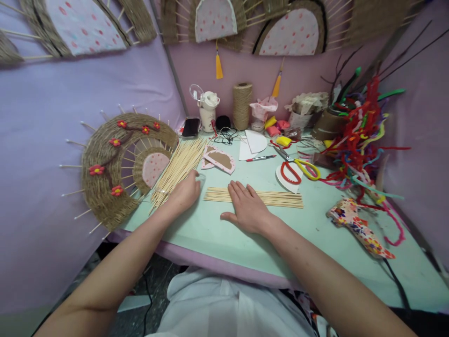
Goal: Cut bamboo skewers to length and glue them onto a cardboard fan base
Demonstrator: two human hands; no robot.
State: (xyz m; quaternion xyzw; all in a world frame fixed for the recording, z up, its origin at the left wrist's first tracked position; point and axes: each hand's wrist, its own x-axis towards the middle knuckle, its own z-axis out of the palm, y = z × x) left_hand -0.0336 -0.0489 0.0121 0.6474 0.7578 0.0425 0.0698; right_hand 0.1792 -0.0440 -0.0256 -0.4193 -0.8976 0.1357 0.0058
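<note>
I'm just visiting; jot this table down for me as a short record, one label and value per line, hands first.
Left hand: beside the loose stick pile; grip unclear
Right hand: flat across the stick row
Scissors: beyond the row, red and yellow handles
Woven arch: left of the pile, red flowers on it
Back of table: cup, twine spool

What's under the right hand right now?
A row of thin sticks runs under the right hand, showing on both sides of it, above the pale green tabletop. The stretch covered by the hand can't be seen.
</note>
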